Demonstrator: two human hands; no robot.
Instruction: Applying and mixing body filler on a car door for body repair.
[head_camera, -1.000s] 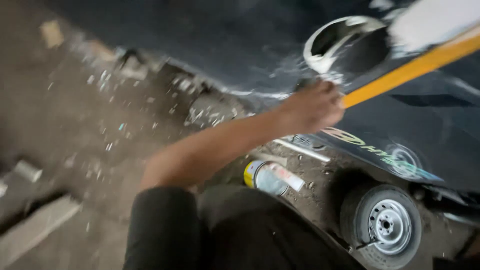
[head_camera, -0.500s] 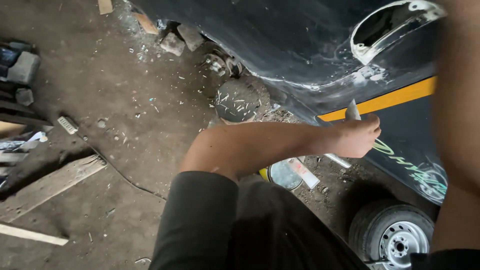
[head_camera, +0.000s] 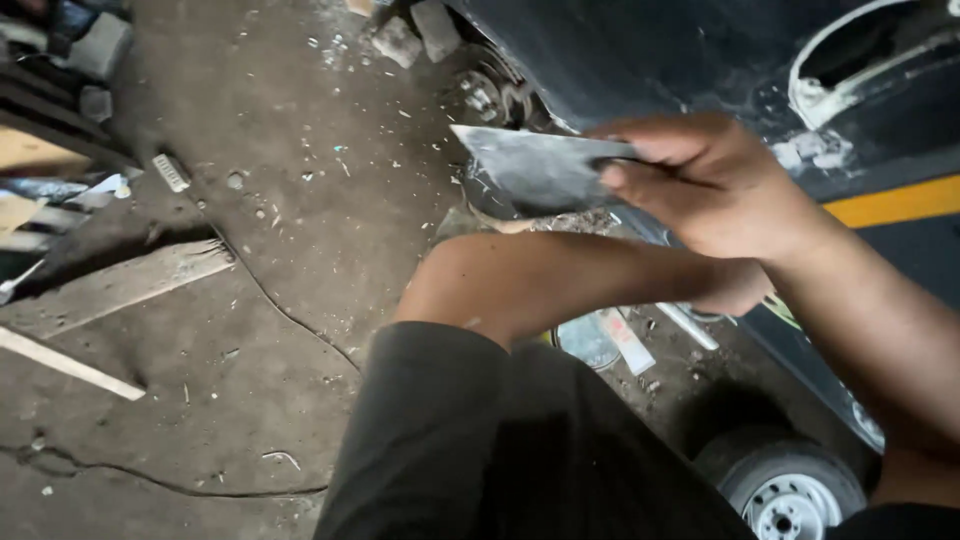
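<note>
Closest to the camera is the person's dark trouser leg (head_camera: 500, 450), filling the lower middle of the view. Just above it the left forearm crosses from the knee toward the right; the left hand (head_camera: 735, 290) is mostly hidden behind the right wrist, so I cannot tell how its fingers are set. The right hand (head_camera: 715, 185) comes in from the lower right, its fingers (head_camera: 640, 175) closed around one end of a flat grey metal scraper blade (head_camera: 535, 165), which sticks out to the left, held in the air in front of the dark car body (head_camera: 680, 50). A yellow stripe (head_camera: 895, 200) runs along that panel. Below, a small wheel (head_camera: 785, 490) stands on the ground, and a can (head_camera: 590, 340) lies beside the leg. Farther off, the dirt floor (head_camera: 280, 200) carries a wooden plank (head_camera: 110, 290) and scattered rubble.
</note>
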